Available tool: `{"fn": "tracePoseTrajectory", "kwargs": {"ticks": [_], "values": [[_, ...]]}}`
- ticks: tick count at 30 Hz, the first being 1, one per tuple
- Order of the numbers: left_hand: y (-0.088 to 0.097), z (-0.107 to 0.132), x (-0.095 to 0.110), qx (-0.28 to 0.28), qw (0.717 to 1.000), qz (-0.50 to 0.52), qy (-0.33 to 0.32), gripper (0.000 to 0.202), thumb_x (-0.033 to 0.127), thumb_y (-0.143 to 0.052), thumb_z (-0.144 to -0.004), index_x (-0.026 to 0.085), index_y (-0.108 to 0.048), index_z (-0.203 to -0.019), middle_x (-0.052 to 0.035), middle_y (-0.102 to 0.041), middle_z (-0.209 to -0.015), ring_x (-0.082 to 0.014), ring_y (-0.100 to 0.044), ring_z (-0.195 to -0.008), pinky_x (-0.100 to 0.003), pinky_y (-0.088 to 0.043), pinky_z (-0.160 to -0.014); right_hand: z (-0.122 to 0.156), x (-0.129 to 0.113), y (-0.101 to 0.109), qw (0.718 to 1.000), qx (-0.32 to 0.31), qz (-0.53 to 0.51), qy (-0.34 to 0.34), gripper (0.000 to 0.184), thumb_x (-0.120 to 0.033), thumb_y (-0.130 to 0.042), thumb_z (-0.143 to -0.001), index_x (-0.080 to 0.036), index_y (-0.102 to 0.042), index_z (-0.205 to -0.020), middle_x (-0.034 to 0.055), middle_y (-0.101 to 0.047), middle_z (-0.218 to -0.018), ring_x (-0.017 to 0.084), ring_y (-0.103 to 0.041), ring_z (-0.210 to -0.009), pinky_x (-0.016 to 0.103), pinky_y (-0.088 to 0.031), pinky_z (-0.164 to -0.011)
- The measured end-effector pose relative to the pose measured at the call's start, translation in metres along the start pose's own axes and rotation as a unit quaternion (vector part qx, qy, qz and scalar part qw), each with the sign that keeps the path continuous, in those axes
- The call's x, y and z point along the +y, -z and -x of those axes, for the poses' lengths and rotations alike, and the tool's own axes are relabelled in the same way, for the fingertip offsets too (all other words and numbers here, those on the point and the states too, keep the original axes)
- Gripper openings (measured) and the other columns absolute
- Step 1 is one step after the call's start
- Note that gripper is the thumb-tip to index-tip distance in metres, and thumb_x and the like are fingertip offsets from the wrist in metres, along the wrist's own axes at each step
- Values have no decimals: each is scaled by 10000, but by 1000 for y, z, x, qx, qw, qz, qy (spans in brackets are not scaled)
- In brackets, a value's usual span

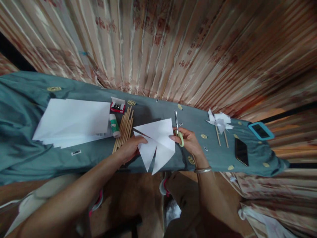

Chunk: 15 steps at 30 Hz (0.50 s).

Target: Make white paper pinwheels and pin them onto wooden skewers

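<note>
A white paper square (158, 140) with cuts running in from its corners lies on the teal tablecloth (22, 132), partly over the near edge. My left hand (131, 148) grips its left side, thumb on top and fingers curled under. My right hand (188, 140) is closed round the green handles of a pair of scissors (177, 127), whose blades point away from me beside the paper's right edge.
A stack of white sheets (74, 120), a glue stick (114, 125), a bundle of wooden sticks (125, 130) and a small red box of clips (118, 105) lie to the left. Finished paper pinwheels (220, 123), a black phone (241, 151) and a blue-cased phone (261, 130) lie to the right. A curtain hangs behind.
</note>
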<state>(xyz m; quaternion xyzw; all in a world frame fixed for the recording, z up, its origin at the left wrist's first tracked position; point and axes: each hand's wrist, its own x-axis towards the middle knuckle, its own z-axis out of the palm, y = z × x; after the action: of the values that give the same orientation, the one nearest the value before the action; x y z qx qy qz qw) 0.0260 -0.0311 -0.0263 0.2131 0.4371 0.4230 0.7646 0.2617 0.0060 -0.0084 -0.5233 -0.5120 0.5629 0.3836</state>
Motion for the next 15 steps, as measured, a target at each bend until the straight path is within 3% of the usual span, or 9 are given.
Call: {"fn": "tracePoseTrajectory", "kwargs": {"ticks": [4, 9, 15], "values": [[-1, 1, 4, -12, 1000, 22, -16, 181, 233, -716, -615, 165, -681, -778, -39, -707, -711, -181, -645, -647, -261, -506, -600, -2, 4, -4, 1000, -3, -15, -18, 430, -324, -923, -433, -193, -719, -787, -62, -634, -610, 101, -527, -560, 241, -444, -557], [-4, 8, 16, -74, 992, 95, -47, 472, 538, -719, -724, 177, -689, -1028, -143, -719, -1047, -315, -664, -1002, -415, -560, -793, -11, 13, -15, 991, 119, -57, 20, 448, -421, -898, -450, -198, -694, -781, -63, -582, -588, 98, -476, -546, 250, -417, -537], [0, 5, 10, -117, 983, 99, -102, 610, 508, -825, -629, 215, -654, -1135, -111, -637, -1282, -301, -598, -1171, -452, -474, -999, -15, 21, -38, 983, 159, -82, 39, 453, -426, -870, -496, -199, -671, -834, -57, -589, -607, 113, -506, -581, 271, -439, -587]]}}
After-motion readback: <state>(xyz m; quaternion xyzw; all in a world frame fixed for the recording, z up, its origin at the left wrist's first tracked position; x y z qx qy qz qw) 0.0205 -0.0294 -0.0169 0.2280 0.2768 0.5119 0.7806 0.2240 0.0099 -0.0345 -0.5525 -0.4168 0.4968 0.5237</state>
